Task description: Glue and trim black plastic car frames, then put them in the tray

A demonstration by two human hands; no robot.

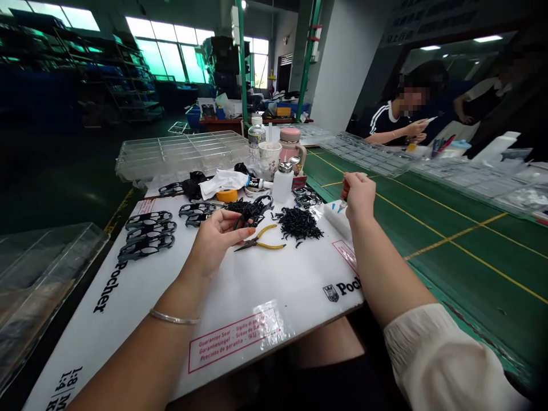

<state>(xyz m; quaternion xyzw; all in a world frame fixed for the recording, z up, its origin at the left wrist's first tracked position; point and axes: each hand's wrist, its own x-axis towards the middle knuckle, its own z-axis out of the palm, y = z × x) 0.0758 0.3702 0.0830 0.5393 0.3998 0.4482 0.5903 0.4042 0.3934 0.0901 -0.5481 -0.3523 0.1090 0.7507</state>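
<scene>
"What's at left?"
"A worker's left hand [219,234] pinches a dark frame [257,210], jutting toward two o'clock; yellow-handled pliers [256,241] lie nearby at three."
"Farther right?"
"Past a pile of black pieces [300,222], the right hand [362,195], well apart, grips a small reddish item [345,192]."

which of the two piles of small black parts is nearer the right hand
The rightmost pile of small black parts, beside the yellow-handled pliers; the other pile lies farther left, just beyond the left hand.
</scene>
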